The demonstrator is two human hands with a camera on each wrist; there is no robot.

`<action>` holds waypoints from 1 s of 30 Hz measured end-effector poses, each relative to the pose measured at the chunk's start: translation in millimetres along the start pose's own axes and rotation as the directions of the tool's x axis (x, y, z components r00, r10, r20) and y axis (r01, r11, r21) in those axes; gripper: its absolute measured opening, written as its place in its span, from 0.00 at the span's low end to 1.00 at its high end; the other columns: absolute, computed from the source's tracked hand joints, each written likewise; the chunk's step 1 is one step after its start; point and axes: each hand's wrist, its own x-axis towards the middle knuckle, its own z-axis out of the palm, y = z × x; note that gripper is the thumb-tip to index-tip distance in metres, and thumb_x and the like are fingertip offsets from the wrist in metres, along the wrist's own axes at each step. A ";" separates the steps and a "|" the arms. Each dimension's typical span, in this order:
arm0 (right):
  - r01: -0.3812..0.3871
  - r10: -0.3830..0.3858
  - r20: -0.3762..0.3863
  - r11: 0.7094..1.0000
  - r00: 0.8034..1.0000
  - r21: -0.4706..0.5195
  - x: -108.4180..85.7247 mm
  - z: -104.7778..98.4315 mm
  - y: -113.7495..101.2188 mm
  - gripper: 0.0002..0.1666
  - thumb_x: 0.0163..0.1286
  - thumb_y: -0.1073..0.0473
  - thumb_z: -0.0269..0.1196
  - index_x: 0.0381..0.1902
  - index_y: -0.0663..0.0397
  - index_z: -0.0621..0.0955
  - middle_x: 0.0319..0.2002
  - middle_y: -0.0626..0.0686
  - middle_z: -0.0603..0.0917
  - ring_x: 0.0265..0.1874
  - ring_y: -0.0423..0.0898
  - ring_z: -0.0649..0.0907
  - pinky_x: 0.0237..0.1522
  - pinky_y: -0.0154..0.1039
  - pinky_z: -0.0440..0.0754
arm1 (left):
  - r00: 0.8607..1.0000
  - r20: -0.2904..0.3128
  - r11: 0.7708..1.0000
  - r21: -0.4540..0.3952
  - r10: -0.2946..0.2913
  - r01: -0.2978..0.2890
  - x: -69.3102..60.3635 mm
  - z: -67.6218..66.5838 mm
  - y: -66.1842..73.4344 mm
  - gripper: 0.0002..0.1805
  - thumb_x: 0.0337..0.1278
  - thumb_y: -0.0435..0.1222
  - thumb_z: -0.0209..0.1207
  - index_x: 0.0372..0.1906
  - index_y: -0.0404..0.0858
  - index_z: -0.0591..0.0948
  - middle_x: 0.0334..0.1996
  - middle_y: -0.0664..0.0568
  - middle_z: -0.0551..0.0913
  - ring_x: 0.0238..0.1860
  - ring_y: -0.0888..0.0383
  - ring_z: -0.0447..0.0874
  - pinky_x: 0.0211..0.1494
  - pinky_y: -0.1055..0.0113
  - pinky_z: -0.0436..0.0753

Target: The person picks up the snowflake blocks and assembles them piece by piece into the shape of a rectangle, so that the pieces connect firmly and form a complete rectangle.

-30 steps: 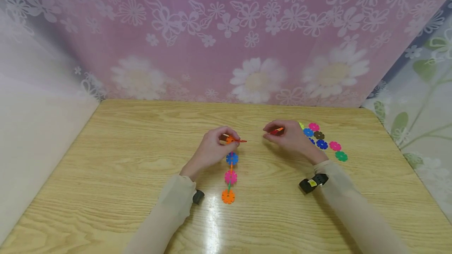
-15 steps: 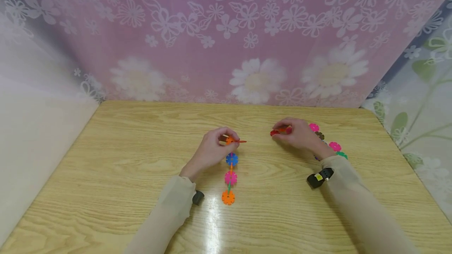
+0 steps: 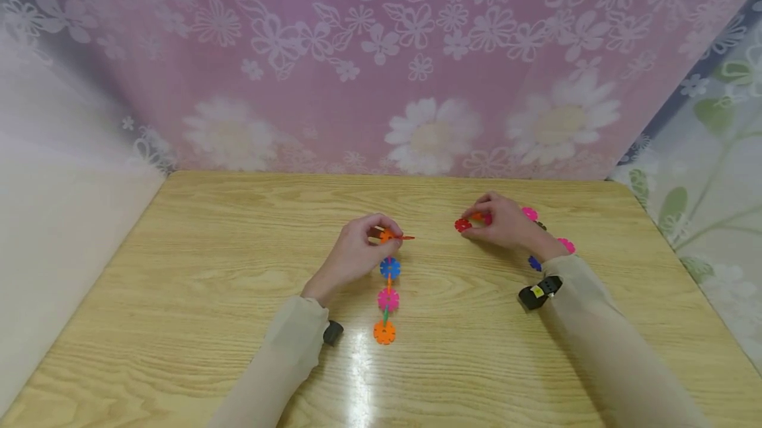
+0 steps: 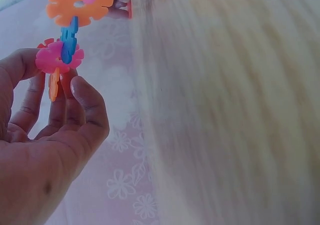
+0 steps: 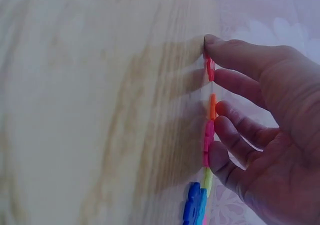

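In the head view my left hand [image 3: 357,249] pinches an orange flower-shaped plastic disc [image 3: 386,236] at the far end of a chain of slotted discs. A red disc [image 3: 407,238] sticks out edge-on to its right. Toward me the chain continues through a blue disc [image 3: 390,268] and a pink disc [image 3: 389,299], ending in another orange disc [image 3: 384,333]. My right hand [image 3: 505,221] is low over the table, thumb and forefinger pinching the edges of a loose red disc [image 3: 462,225]. Its other fingers hang by an orange disc [image 5: 213,106] and a pink disc [image 5: 208,139].
More loose discs lie beside and beneath the right forearm, among them a dark blue one [image 3: 534,263] and pink ones [image 3: 530,214]. The wooden table [image 3: 238,249] ends at a pink floral curtain [image 3: 333,84]. A black strap device [image 3: 538,291] is on the right wrist.
My right hand has shifted right and back, and its thumb and forefinger have come to the loose red disc. The left hand and its chain have stayed nearly still.
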 end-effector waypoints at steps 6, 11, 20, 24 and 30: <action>-0.026 0.025 0.024 0.999 0.999 0.039 -0.1 -0.4 0.6 0.18 0.63 0.50 0.74 0.47 0.52 0.88 0.55 0.62 0.79 0.48 0.56 0.79 0.46 0.46 0.75 | 1.000 -0.010 1.000 0.012 -0.014 0.014 -1.2 -2.0 -1.2 0.06 0.65 0.40 0.65 0.44 0.47 0.85 0.47 0.60 0.86 0.47 0.56 0.84 0.44 0.61 0.84; -0.041 0.039 0.041 0.997 0.998 0.059 0.4 -0.7 1.0 0.23 0.63 0.50 0.74 0.52 0.54 0.85 0.54 0.61 0.79 0.49 0.56 0.79 0.51 0.52 0.77 | 1.000 -0.016 1.000 0.009 -0.013 0.013 -2.3 -3.3 -1.8 0.05 0.65 0.41 0.65 0.43 0.48 0.85 0.46 0.60 0.86 0.47 0.56 0.84 0.44 0.60 0.83; -0.027 0.024 0.040 0.998 0.999 0.061 1.7 -1.1 7.2 0.24 0.61 0.47 0.75 0.53 0.50 0.87 0.55 0.59 0.78 0.48 0.55 0.77 0.45 0.43 0.73 | 1.000 -0.015 1.000 -0.005 -0.008 0.008 -3.9 -4.6 -1.0 0.06 0.65 0.40 0.64 0.44 0.45 0.85 0.47 0.59 0.86 0.46 0.56 0.85 0.43 0.60 0.84; -0.015 0.010 0.049 0.995 0.999 0.094 1.0 -5.1 4.3 0.22 0.61 0.49 0.76 0.51 0.52 0.88 0.55 0.62 0.77 0.48 0.56 0.77 0.44 0.43 0.73 | 1.000 -0.017 1.000 -0.004 0.004 -0.004 -4.2 -4.6 -0.1 0.05 0.65 0.39 0.65 0.43 0.47 0.85 0.47 0.58 0.86 0.46 0.56 0.85 0.43 0.61 0.84; -0.014 0.005 0.070 0.991 0.998 0.131 0.7 -6.5 0.5 0.18 0.61 0.53 0.76 0.47 0.53 0.85 0.49 0.60 0.78 0.43 0.53 0.75 0.44 0.42 0.72 | 1.000 -0.013 1.000 -0.007 0.007 -0.007 -5.2 -4.0 1.3 0.06 0.65 0.39 0.65 0.44 0.45 0.85 0.48 0.58 0.86 0.46 0.56 0.85 0.44 0.61 0.84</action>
